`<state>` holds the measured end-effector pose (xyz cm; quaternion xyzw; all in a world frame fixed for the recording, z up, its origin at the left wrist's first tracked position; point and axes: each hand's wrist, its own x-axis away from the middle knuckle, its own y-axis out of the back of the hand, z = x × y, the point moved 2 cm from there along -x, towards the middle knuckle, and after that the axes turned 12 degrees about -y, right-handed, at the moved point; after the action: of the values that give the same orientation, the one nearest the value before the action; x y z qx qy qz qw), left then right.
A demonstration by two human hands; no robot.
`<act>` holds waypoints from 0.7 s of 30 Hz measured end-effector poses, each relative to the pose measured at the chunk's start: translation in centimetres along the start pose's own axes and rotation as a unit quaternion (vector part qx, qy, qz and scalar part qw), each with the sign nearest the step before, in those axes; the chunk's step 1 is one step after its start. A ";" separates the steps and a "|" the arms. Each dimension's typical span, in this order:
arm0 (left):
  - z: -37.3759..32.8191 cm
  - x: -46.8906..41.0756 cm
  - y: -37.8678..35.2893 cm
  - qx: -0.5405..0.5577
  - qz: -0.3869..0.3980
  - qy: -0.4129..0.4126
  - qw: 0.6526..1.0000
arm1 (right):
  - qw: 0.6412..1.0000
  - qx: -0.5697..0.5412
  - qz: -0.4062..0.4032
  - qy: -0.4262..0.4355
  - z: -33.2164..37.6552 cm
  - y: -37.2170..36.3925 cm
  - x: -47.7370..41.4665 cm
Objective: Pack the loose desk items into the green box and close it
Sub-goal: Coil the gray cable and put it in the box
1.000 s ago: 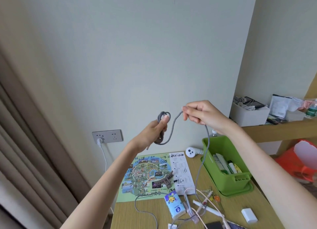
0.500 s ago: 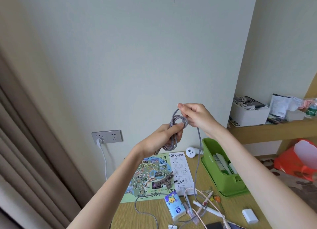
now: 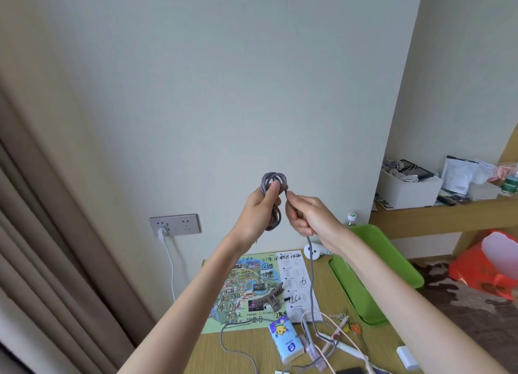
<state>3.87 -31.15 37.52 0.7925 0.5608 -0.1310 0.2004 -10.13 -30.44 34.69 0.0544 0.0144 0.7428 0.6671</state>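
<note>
I hold a grey braided cable (image 3: 273,181) up in front of the wall, above the desk. My left hand (image 3: 259,209) pinches its wound coil of several loops. My right hand (image 3: 307,216) grips the strand just beside the coil; the rest of the cable hangs from it down to the desk and trails among the loose items. The green box (image 3: 375,264) stands open on the desk at the right, largely hidden behind my right forearm. Loose on the desk lie a tissue pack (image 3: 284,338), a hair claw clip (image 3: 273,296), pens, keys and a pink cable (image 3: 340,331).
A map sheet (image 3: 252,286) covers the desk's far left. A white round device (image 3: 315,251) sits by the wall and a white charger block (image 3: 406,357) at the near right. A wall socket (image 3: 175,224) holds a white plug. A shelf at the right carries a white box (image 3: 407,187).
My hands have come close together and lowered a little. The right hand has laid more loops onto the coil, which is now thicker. The view has shifted slightly left.
</note>
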 end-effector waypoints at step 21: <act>-0.8 -1.3 3.7 0.176 -0.127 -0.013 0.976 | 0.992 0.063 0.081 -0.067 -1.0 1.0 0.9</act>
<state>6.86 -32.91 39.41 0.7361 0.6221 -0.2625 0.0465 -11.32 -29.64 33.83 0.1470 0.0115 0.7865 0.5998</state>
